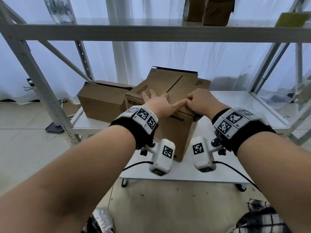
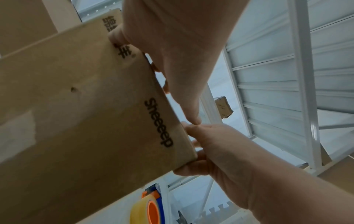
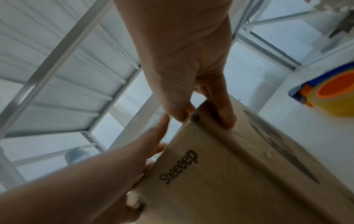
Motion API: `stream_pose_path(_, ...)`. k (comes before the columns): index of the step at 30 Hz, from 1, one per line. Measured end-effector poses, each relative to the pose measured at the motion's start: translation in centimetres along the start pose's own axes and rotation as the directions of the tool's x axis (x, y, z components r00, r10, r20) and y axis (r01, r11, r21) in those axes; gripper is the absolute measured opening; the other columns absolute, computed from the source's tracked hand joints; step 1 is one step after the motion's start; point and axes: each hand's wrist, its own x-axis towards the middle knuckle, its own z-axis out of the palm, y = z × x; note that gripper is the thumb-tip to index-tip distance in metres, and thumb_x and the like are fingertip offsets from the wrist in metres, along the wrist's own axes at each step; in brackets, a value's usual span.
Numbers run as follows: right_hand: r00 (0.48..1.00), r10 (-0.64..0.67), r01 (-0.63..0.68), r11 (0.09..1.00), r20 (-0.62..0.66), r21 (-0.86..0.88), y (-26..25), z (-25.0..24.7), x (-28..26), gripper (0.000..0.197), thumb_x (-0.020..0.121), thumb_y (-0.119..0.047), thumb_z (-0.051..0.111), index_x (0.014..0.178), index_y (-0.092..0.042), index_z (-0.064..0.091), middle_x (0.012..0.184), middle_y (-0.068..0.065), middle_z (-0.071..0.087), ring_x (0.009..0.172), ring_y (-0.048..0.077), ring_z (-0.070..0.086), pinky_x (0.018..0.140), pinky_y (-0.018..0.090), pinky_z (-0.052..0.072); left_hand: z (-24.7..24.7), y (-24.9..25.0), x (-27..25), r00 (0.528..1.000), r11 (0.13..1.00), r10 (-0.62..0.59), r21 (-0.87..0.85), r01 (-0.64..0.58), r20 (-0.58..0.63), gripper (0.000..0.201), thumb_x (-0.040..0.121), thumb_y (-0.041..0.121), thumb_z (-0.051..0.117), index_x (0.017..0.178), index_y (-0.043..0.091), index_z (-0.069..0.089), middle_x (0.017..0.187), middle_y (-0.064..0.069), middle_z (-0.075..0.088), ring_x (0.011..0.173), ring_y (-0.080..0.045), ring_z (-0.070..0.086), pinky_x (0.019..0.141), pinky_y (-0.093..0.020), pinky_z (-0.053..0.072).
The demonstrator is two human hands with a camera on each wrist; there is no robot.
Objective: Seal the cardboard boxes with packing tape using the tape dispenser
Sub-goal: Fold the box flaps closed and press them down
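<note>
Box (image 1: 161,91) under left hand (image 1: 158,102) (flat), right hand (image 1: 200,101) gripping corner
</note>
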Motion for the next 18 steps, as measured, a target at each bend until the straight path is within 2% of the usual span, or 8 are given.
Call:
stream_pose_path(2,0.998,-0.060,0.059,0.997,0.014,0.044,-0.5,0.2,-0.8,0.028,0.096,-0.021,0.043,0.089,-0.004,0.065,0.085,0.012,0.066,0.059,0.022,0.065,0.053,0.025,0.049,0.1,-0.2,0.4,1.000,1.000,-0.005,0.029,0.005,-0.011,0.093,0.078,0.083,0.029,0.152,0.029,0.012,0.157,-0.020,-0.008,0.141,-0.044,-0.019,0.115,-0.054,-0.005)
stream_pose_path(3,0.995,-0.099,0.098,0.994,0.013,0.056,-0.7,0.1,-1.1,0.028,0.096,-0.016,0.042,0.097,-0.003,0.067,0.094,0.014,0.067,0.066,0.023,0.066,0.060,0.027,0.052,-0.2,-0.4,0.7,1.000,0.999,0.007,0.042,-0.006,-0.019,0.089,0.080,0.081,0.030,0.152,0.030,0.012,0.158,-0.019,-0.007,0.142,-0.043,-0.017,0.116,-0.053,-0.005)
stream_pose_path(5,0.985,-0.170,0.168,0.985,0.036,0.042,-0.7,-0.6,-1.4,0.035,0.094,-0.007,0.041,0.121,-0.006,0.064,0.119,0.013,0.063,0.099,0.027,0.063,0.089,0.031,0.049,-0.7,-1.5,1.4,0.999,0.998,0.038,0.041,-0.037,-0.028,0.080,0.085,0.075,0.034,0.151,0.033,0.015,0.159,-0.017,-0.004,0.144,-0.038,-0.015,0.116,-0.048,-0.005)
stream_pose_path(7,0.968,-0.217,0.222,0.975,0.125,-0.031,0.4,-1.6,-0.8,0.050,0.089,-0.004,0.046,0.135,-0.019,0.053,0.140,0.005,0.050,0.129,0.024,0.043,0.109,0.030,0.029,-1.0,-3.0,2.4,0.997,0.998,0.070,0.007,-0.070,-0.029,0.075,0.086,0.072,0.037,0.150,0.036,0.017,0.160,-0.011,-0.002,0.145,-0.032,-0.014,0.116,-0.047,-0.004)
stream_pose_path(10,0.949,-0.145,0.211,0.952,0.281,-0.220,2.6,-2.4,1.0,0.068,0.089,-0.028,0.061,0.146,-0.043,0.028,0.158,0.003,0.019,0.145,0.027,0.009,0.119,0.043,0.007,-0.9,-4.9,3.9,0.987,0.985,0.143,-0.082,-0.149,-0.071,0.068,0.086,0.069,0.042,0.147,0.042,0.025,0.160,0.003,0.005,0.146,-0.025,-0.012,0.116,-0.050,0.000)
stream_pose_path(12,0.951,-0.123,0.206,0.936,0.283,-0.285,3.2,-1.7,1.7,0.073,0.089,-0.049,0.058,0.148,-0.046,0.016,0.160,0.000,0.006,0.147,0.027,-0.004,0.118,0.047,0.001,-1.0,-5.9,4.8,0.973,0.969,0.207,-0.114,-0.219,-0.107,0.061,0.088,0.063,0.045,0.144,0.043,0.032,0.159,0.007,0.012,0.146,-0.020,-0.008,0.116,-0.044,-0.002)
stream_pose_path(16,0.969,-0.248,0.243,0.959,-0.013,-0.149,2.1,1.2,2.6,0.060,0.090,-0.052,0.052,0.145,-0.034,0.036,0.153,0.005,0.033,0.142,0.022,0.026,0.116,0.039,0.020,-2.3,-6.9,6.9,0.966,0.965,0.253,-0.054,-0.255,-0.047,0.055,0.092,0.056,0.044,0.144,0.043,0.033,0.159,0.007,0.013,0.147,-0.020,-0.004,0.117,-0.043,-0.002)
stream_pose_path(18,0.956,-0.258,0.233,0.956,-0.137,-0.176,1.5,2.0,2.7,0.060,0.086,-0.059,0.053,0.138,-0.030,0.047,0.144,0.004,0.047,0.134,0.020,0.040,0.111,0.037,0.029,-3.4,-6.4,7.4,0.973,0.973,0.232,0.002,-0.232,-0.007,0.053,0.096,0.049,0.041,0.147,0.036,0.031,0.159,0.001,0.015,0.147,-0.020,0.003,0.117,-0.040,0.001)
